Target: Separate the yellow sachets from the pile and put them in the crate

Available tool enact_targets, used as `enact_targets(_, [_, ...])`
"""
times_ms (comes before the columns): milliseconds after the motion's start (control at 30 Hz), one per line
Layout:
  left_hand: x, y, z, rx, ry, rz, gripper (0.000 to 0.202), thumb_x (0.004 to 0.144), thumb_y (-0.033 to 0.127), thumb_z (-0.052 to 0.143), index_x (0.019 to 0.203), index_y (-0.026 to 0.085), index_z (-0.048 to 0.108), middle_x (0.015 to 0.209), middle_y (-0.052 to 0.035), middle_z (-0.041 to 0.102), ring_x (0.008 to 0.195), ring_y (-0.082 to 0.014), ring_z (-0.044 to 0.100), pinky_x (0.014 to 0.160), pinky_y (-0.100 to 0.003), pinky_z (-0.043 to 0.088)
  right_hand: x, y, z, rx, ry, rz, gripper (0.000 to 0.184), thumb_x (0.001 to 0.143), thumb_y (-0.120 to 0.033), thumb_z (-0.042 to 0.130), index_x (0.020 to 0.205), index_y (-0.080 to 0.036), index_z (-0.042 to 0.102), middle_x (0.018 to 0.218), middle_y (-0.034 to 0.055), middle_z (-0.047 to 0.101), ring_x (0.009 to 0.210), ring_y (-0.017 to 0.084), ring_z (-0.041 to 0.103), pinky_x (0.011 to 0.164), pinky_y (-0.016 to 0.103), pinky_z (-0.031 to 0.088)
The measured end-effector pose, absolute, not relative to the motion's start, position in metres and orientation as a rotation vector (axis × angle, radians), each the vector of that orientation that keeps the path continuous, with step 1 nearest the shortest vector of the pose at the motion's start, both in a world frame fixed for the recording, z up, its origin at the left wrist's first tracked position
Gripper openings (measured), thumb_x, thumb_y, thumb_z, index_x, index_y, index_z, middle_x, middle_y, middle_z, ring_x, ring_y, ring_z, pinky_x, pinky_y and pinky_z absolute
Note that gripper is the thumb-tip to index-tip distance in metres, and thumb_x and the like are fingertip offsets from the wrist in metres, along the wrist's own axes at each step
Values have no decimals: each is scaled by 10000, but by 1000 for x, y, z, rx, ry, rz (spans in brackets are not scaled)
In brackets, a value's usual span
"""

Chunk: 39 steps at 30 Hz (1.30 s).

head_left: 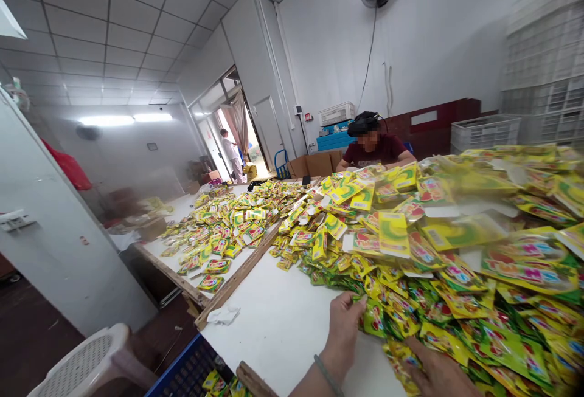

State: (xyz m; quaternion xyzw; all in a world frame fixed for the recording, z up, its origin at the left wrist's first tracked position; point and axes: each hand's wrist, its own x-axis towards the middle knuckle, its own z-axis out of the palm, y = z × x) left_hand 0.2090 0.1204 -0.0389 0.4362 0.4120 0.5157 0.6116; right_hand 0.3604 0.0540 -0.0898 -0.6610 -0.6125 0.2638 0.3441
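My left hand (343, 324), with a greenish bracelet at the wrist, is closed at the front edge of the heap. Its thumb and forefinger pinch a small green-and-yellow foil packet (373, 318). To the right and nearer to me, my right hand (435, 372) reaches in among the packets, slightly blurred. Its fingers close on a yellow packet (399, 357), though part of the grip is hidden. Behind both hands rises a big pile of small foil packets (497, 348), topped with flat yellow card boxes (393, 234) printed with red and green.
The white tabletop (269, 312) has a wooden edge strip (241, 272). More yellow boxes (246, 217) cover the adjoining table. A co-worker (374, 148) sits across the heap. A blue crate (182, 366) and a white plastic stool (86, 360) stand below left.
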Motion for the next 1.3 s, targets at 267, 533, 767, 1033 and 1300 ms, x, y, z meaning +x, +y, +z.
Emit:
enact_targets(267, [211,120,-38,1037,1010,1153,504,517,576,804,591,132,577,562,25,475,556,-99,399,569,-254,285,384,57,-64,-1816,-1416,592,418,703,-519,517,957,-225,670,978,126,752,965,350,680,780,383,537])
enact_targets(533, [214,116,-37,1067,1032,1074,493,571,586,756,537,160,510,497,51,412,487,-74,315,510,-244,218,386,55,-40,-1623,-1233,792,370,659,-563,600,843,-252,680,904,62,766,929,325,692,764,346,551])
enact_targets(767, [208,112,-33,1051,949,945,414,568,509,801,602,144,608,550,27,542,535,-101,449,571,-243,353,382,44,-20,-1474,-1019,806,394,727,-515,625,911,-168,658,888,88,745,904,304,675,787,379,531])
enact_targets(1033, [213,107,-33,991,880,854,378,604,485,811,676,147,659,590,15,596,579,-124,517,606,-256,405,360,45,-26,-1343,-1017,1003,272,736,-450,629,768,-181,608,722,16,670,679,185,605,634,297,500])
enact_targets(1300, [216,101,-25,966,805,872,320,585,383,847,711,143,676,664,7,645,630,-126,567,661,-263,450,350,48,-32,-1547,-1055,853,259,733,-443,591,673,-200,527,598,-25,545,567,128,473,540,235,393])
